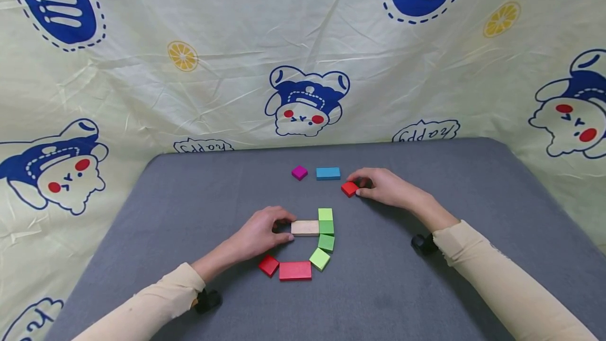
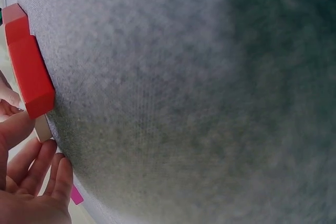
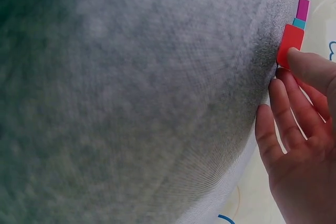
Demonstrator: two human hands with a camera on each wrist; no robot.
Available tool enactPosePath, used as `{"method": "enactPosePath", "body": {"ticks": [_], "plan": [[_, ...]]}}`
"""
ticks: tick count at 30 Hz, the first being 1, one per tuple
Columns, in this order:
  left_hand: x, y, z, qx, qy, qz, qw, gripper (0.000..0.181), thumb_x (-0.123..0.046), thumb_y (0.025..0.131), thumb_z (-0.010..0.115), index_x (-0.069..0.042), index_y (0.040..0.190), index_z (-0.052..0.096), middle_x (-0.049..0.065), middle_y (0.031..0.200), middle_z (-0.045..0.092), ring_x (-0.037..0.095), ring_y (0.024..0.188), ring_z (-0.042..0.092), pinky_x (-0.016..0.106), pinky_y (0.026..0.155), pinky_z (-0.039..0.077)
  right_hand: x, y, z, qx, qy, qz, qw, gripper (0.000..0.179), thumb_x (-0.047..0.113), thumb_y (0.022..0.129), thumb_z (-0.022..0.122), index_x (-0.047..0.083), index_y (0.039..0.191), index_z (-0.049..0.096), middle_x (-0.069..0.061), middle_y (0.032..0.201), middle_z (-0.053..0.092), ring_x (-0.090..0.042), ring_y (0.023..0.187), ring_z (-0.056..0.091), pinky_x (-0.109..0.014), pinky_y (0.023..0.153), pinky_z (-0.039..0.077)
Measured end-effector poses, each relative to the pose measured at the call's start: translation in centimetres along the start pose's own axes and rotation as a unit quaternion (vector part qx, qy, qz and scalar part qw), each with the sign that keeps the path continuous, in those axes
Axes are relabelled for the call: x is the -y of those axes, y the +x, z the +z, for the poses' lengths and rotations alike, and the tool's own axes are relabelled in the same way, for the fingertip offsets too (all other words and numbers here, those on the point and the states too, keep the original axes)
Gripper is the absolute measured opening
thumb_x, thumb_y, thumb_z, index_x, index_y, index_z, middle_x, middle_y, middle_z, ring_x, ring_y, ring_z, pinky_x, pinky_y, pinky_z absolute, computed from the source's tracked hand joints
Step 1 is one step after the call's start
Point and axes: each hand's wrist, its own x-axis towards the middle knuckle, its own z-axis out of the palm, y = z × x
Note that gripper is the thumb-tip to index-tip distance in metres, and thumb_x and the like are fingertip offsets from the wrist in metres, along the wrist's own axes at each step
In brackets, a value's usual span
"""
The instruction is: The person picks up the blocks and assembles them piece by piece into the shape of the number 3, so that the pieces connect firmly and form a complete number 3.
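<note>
My left hand (image 1: 262, 231) pinches the left end of a plain wooden block (image 1: 305, 228) between thumb and fingers. That block's right end meets a curved line of green blocks (image 1: 326, 227). Below, a long red block (image 1: 295, 271) lies flat, with a small red block (image 1: 269, 266) at its left and a light green block (image 1: 320, 259) at its right. Farther back, my right hand (image 1: 385, 187) pinches another red block (image 1: 350, 189) by its right side. In the right wrist view the thumb lies on this red block (image 3: 290, 44), fingers beneath.
A magenta block (image 1: 300, 173) and a blue block (image 1: 328, 173) lie beyond the green blocks, near the far side of the grey table (image 1: 213, 188). A printed cloth (image 1: 227, 104) hangs behind the table. Each wrist carries a small black device (image 1: 208, 300).
</note>
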Motion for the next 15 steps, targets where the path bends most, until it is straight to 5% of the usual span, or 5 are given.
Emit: {"method": "enactPosePath", "body": {"ticks": [15], "plan": [[0.08,0.14,0.08,-0.001,0.007,0.000,1.0000,0.031,-0.014,0.086,0.076,-0.013,0.117,0.070,-0.003,0.107,0.064,0.013,0.097,0.056,0.035,0.086,0.048,-0.12,-0.02,0.05,-0.005,0.004,-0.008,0.9999,0.033,0.008,0.091,0.069,0.010,0.123,0.065,-0.003,0.101,0.064,-0.020,0.091,0.056,-0.041,0.082,0.045]]}}
